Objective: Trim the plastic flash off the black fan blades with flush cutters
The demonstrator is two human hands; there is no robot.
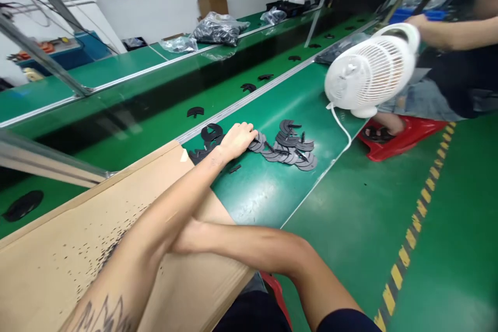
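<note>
My left hand (pixel 239 140) reaches across to the dark curved pieces, its fingers bent down over the near end of an overlapping row of grey-black crescent-shaped pieces (pixel 288 148). Whatever lies under those fingertips is mostly covered. Beside the wrist are more black curved pieces (pixel 212 131), and a small black stem-like part (pixel 235 169) lies on the green table. My right hand (pixel 189 237) passes beneath the left forearm, above the cardboard. The forearm hides its fingers, so what it holds does not show.
Cardboard (pixel 187 290) with black specks covers the near tabletop. Black pieces (pixel 248 87) lie spaced along the green conveyor belt (pixel 163 119) behind a metal rail. At right, a co-worker's hand (pixel 419 23) is at a white fan (pixel 369 72), whose cord hangs over the table edge.
</note>
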